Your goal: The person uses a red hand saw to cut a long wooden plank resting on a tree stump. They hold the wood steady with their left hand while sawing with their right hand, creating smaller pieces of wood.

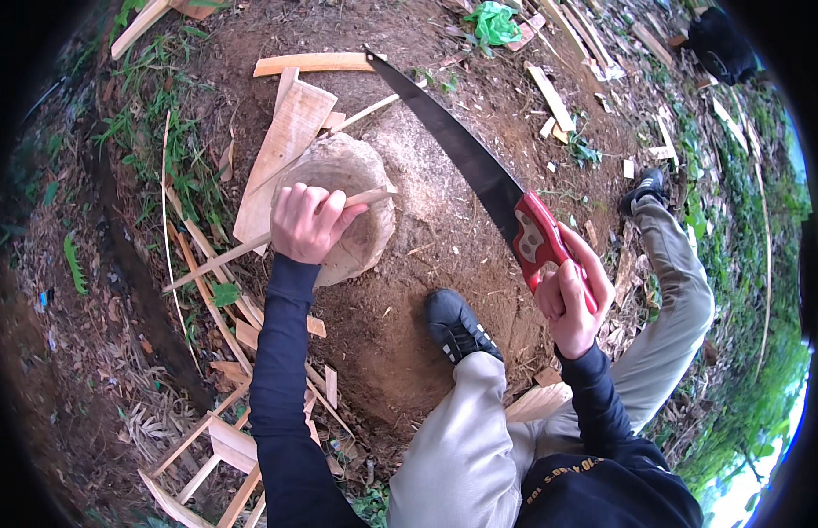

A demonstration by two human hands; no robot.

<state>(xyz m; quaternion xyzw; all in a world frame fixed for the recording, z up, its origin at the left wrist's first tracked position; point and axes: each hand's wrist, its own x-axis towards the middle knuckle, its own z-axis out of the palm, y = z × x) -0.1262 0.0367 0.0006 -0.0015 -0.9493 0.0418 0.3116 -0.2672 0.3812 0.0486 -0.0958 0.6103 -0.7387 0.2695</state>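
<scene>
My left hand [310, 222] is wrapped round a thin wooden strip [217, 262], over a tree stump [349, 158]. The strip's short end pokes out past my thumb near the stump's right edge; its long end slants down to the left. In my right hand [578, 295] is a hand saw [466, 148], gripped by its red handle. Its long, dark, curved blade points up and to the left, with the tip near a pale wood piece at the top. The blade is apart from the strip, to the right of the stump.
A broad wooden board [290, 132] leans behind the stump. Sawdust [427, 172] covers the soil beside it. At lower left stands a wooden frame [233, 443] among loose strips. Offcuts and a green plastic bag [493, 24] lie farther off. My shoe [457, 324] is close to the stump.
</scene>
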